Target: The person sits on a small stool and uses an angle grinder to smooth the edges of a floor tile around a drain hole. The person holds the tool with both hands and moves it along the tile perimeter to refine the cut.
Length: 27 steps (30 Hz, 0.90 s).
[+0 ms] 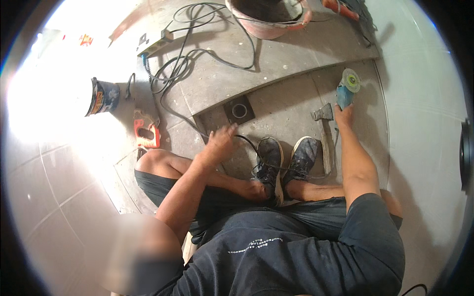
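My right hand (344, 114) is wrapped round the body of a blue-green angle grinder (344, 95), whose round disc (350, 80) faces up at its far end. Left of that hand lies a hatchet-like hammer with a metal head (322, 112) and a wooden handle (326, 150). My left hand (222, 143), slightly blurred, is closed on a black power cord (251, 143). The cord runs on past my shoes (269, 160) toward the grinder. Just beyond the left hand is a square floor drain (230, 110) with a round ring in it.
A raised floor slab (291, 59) ends in an edge ahead of my feet. On it are coiled cable (180, 69), a power strip (157, 44) and a pinkish bucket (266, 32). An orange-handled tool (154, 135) and a dark bucket (106, 96) stand left. A pale wall (419, 123) rises right.
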Each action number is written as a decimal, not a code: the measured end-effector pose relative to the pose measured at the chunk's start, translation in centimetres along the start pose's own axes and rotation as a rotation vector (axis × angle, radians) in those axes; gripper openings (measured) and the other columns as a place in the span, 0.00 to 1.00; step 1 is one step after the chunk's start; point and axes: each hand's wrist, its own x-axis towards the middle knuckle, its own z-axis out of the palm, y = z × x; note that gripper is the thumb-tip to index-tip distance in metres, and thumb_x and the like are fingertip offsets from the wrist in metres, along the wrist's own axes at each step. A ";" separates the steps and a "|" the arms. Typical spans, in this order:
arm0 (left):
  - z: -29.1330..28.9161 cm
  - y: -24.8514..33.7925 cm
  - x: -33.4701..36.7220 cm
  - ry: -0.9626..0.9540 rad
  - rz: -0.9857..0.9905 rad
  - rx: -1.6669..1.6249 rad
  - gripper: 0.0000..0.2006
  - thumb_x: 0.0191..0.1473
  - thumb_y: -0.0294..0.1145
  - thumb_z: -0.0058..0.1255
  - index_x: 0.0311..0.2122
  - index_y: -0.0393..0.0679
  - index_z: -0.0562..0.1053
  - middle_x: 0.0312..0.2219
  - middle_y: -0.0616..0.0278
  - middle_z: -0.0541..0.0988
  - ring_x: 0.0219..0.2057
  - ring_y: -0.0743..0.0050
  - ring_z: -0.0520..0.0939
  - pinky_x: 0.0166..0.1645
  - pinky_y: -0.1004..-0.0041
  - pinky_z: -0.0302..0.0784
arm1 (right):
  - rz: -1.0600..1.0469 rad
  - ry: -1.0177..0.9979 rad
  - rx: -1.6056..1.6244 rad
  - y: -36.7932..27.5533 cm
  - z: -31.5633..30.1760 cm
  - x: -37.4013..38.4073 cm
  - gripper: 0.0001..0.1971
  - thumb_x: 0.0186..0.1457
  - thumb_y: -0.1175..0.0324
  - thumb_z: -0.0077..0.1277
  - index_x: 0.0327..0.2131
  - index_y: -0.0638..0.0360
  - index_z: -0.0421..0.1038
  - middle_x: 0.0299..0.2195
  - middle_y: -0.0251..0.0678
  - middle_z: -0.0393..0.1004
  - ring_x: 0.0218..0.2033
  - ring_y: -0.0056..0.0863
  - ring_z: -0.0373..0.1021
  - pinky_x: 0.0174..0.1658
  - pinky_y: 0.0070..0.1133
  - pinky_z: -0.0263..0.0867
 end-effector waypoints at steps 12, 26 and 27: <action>-16.9 -6.9 -4.8 -0.099 -0.323 0.253 0.24 0.61 0.54 0.56 0.38 0.38 0.85 0.39 0.43 0.87 0.45 0.41 0.87 0.55 0.51 0.79 | 0.356 0.003 1.399 -8.9 -19.5 0.3 0.28 0.60 0.51 0.63 0.55 0.61 0.68 0.55 0.48 0.73 0.52 0.43 0.74 0.53 0.42 0.74; -7.3 -22.2 -13.2 0.599 -0.299 0.131 0.15 0.62 0.35 0.55 0.53 0.50 0.72 0.49 0.53 0.82 0.49 0.50 0.81 0.47 0.51 0.69 | -0.488 -0.581 1.895 -12.1 -44.1 -26.3 0.29 0.68 0.63 0.54 0.59 0.79 0.55 0.45 0.49 0.65 0.46 0.35 0.70 0.53 0.27 0.72; -5.9 -21.6 -14.3 0.591 -0.353 0.071 0.15 0.62 0.35 0.55 0.53 0.50 0.72 0.50 0.53 0.82 0.49 0.50 0.81 0.47 0.50 0.69 | -0.512 -0.612 1.866 -12.6 -43.3 -27.6 0.30 0.70 0.59 0.54 0.58 0.80 0.56 0.44 0.49 0.65 0.46 0.33 0.69 0.52 0.26 0.72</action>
